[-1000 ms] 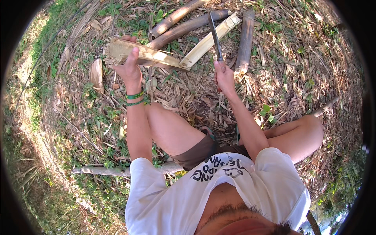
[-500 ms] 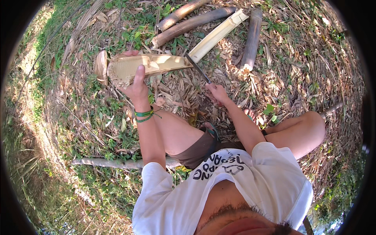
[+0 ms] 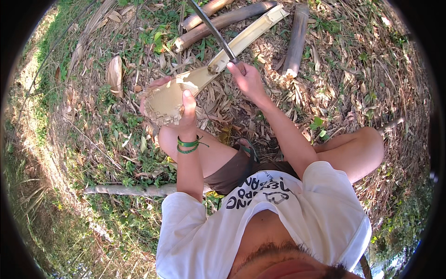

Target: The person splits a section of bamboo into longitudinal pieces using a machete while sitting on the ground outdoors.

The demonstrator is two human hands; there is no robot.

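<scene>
My left hand [image 3: 179, 109], with green bands on the wrist, grips the wide near end of a long pale split bamboo piece [image 3: 218, 60], raised over my left knee. The bamboo runs up and to the right, its far end resting among logs. My right hand [image 3: 246, 79] is closed on the handle of a long dark knife [image 3: 211, 29]. The blade points up and to the left and crosses the bamboo near its middle, touching or just above it.
Several dark bamboo logs [image 3: 223, 21] lie at the top; one short log [image 3: 295, 42] lies to the right. A grey stick [image 3: 132, 189] lies on the ground under my left arm. Dry leaves and grass cover the ground. My bent knees sit below the hands.
My left hand has pulled the bamboo's wide end toward me and lifted it over the knee. My right hand has risen, swinging the knife blade up across the bamboo.
</scene>
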